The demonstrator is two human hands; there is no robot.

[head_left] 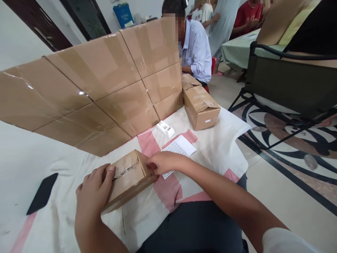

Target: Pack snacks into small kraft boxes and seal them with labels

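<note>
A small brown cardboard box (129, 179) with a torn tape seam on top lies on the white and pink cloth (210, 147) in front of me. My left hand (92, 189) rests on its near left end, fingers curled over the top edge and gripping it. My right hand (164, 163) is at the box's right end, fingers bent and pressed against that end. A white sheet of small labels (180, 147) lies just beyond my right hand, partly under it.
A tall folded cardboard screen (92, 80) stands across the table behind the box. A small white device (165, 129) and a second taped carton (200, 103) sit at the right. A black flat object (42, 193) lies at left. Another person (195, 49) sits beyond; a folding chair (289, 77) stands right.
</note>
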